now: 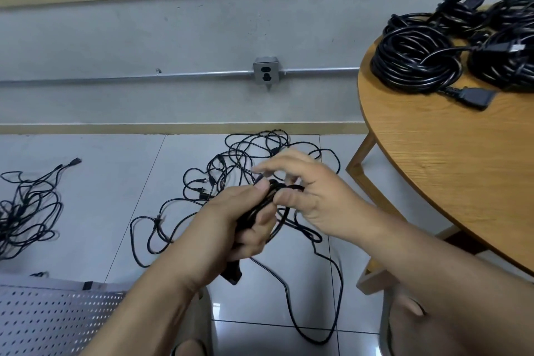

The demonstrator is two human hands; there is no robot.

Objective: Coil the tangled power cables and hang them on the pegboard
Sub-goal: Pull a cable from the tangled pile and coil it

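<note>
At the grip, the left hand [245, 225] closes round a cable bundle [252, 212]: several black turns gathered in the fist, thumb over the top, fingers wrapped beneath. Just right of it, touching the same bundle, the right hand [312, 199] pinches the top of the turns, thumb under and curled fingers above; its forefinger is blurred, so how firm the pinch is I cannot say. Below the fist hangs a black plug [232, 274]. From the bundle a loose length trails down to the floor and loops wide below and right of the hands, so this coil reads as only part wound. Beyond the hands, near the wall, lies a floor tangle [245, 159] of thin black leads, unsorted, with small plugs showing among the loops. Far to the left sits a second tangle [26, 211], also untouched. Up and to the right, well apart from the grip, a round table [448, 167] carries several finished coils [413, 63] lying flat. Low left, close to the forearm, is the pegboard [52, 318]; no coil shows on the part in view. Judgement: coiling is partly done, with one lead in hand and two heaps left, and hanging appears not yet begun.
</note>
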